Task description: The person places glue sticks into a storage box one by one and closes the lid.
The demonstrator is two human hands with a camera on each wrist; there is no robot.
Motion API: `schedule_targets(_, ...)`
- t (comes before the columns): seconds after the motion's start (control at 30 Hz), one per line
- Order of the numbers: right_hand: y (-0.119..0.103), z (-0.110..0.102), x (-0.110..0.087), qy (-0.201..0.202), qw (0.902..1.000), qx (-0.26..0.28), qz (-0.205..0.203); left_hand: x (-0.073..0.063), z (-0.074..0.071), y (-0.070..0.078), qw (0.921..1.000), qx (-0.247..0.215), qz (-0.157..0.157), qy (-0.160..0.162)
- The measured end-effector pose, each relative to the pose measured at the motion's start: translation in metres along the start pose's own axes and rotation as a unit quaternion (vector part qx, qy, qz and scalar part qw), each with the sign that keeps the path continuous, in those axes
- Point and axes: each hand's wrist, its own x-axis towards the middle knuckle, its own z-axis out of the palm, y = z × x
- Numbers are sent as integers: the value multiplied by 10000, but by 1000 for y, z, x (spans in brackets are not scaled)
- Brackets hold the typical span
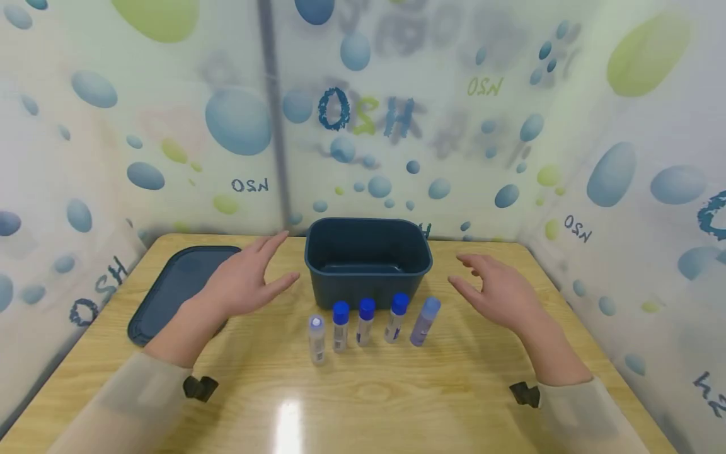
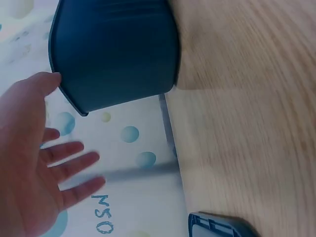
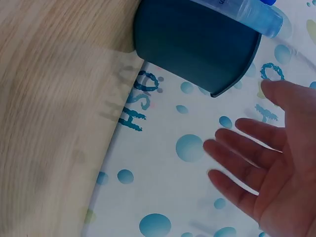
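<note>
A dark blue plastic bin (image 1: 368, 287) stands near the back of the table, its open top facing up. In front of it is a row of several small capped tubes: a clear one with a whitish cap (image 1: 317, 340), blue-capped ones such as the middle tube (image 1: 365, 323), and a bluish-purple tube with a lighter blue cap (image 1: 425, 321) at the right end. My left hand (image 1: 244, 277) hovers left of the bin with fingers extended, holding nothing. To the bin's right, my right hand (image 1: 496, 290) is held in the air, fingers loosely spread and nothing in it.
A dark blue lid (image 1: 176, 290) lies flat on the wooden table (image 1: 363, 403) at the left, partly behind my left forearm. A curtain (image 1: 363, 151) printed with bubbles and letters encloses the table at the back and both sides.
</note>
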Motion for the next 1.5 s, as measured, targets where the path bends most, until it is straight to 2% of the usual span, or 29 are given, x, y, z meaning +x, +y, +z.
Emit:
schedule_targets(0.07, 0, -1, 0, 74, 9996, 278, 28, 6, 0, -1, 9986, -530, -33, -60)
schedule_targets(0.17, 0, -1, 0, 137, 9979, 633, 9, 18, 1, -4, 9920, -1217, -123, -303)
schedule_targets(0.27, 2, 1, -1, 139, 9953, 955, -38, 31, 4, -3, 9861, -1570, -174, -505)
schedule_targets(0.4, 4, 6, -3, -152, 9860, 1659, -108, 43, 11, -1, 9845, -1608, -239, -652)
schedule_targets(0.57, 4, 16, -6, -603, 9624, 2632, -280, 46, 14, -2, 9840, -1598, -350, -703)
schedule_targets(0.8, 5, 26, -10, -863, 9426, 3203, -376, 44, 16, -1, 9822, -1720, -375, -655)
schedule_targets(1.3, 2, 44, -14, -1022, 9286, 3550, -349, 46, 27, 4, 9789, -1842, -548, -696)
schedule_targets(1.5, 0, 46, -15, -926, 9275, 3591, -464, 47, 30, 4, 9785, -1841, -592, -713)
